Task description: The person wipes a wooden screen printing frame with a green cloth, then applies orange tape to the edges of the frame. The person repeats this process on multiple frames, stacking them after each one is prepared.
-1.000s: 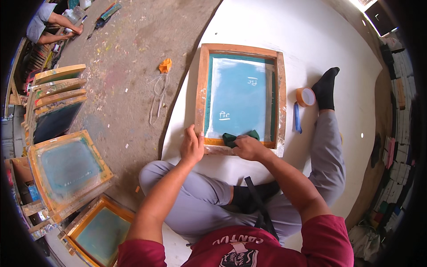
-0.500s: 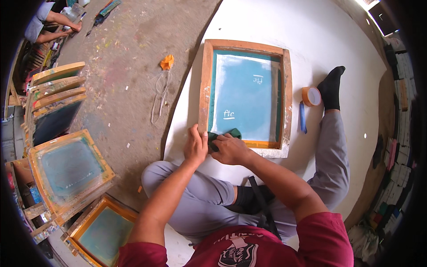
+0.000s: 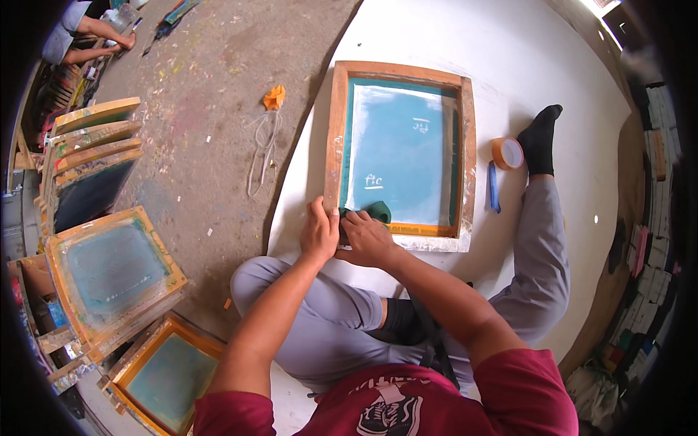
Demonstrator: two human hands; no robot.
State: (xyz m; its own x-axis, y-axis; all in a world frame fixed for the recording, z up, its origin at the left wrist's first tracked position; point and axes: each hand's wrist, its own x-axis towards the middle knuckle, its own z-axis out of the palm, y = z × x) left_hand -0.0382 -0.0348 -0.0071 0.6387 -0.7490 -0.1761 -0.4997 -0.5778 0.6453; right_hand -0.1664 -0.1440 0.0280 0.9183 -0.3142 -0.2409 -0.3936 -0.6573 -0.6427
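A screen-printing frame (image 3: pixel 337 138) lies on the white board in front of me, its wooden rim around a blue-green mesh (image 3: pixel 403 156) with small white lettering at two spots. My left hand (image 3: pixel 320 232) grips the rim near the lower left corner, thumb on the inner side. In my right hand (image 3: pixel 369 238) is a dark green cloth (image 3: pixel 379 211), pressed into the mesh's lower left corner beside the left hand. Part of the cloth hides under the fingers. Brown tape (image 3: pixel 422 229) runs along the mesh's lower edge.
Right of the frame are a tape roll (image 3: pixel 507 153), a blue strip (image 3: pixel 494 187) and my socked foot (image 3: pixel 540 142). Several more screens (image 3: pixel 116 272) stand and lie at left. An orange scrap (image 3: pixel 274 97) with string lies on the floor. Another person's bare legs (image 3: pixel 102 33) show far left.
My right hand has slid slightly left with the green cloth, closer to the frame's corner and my left hand. The left hand keeps its grip on the rim.
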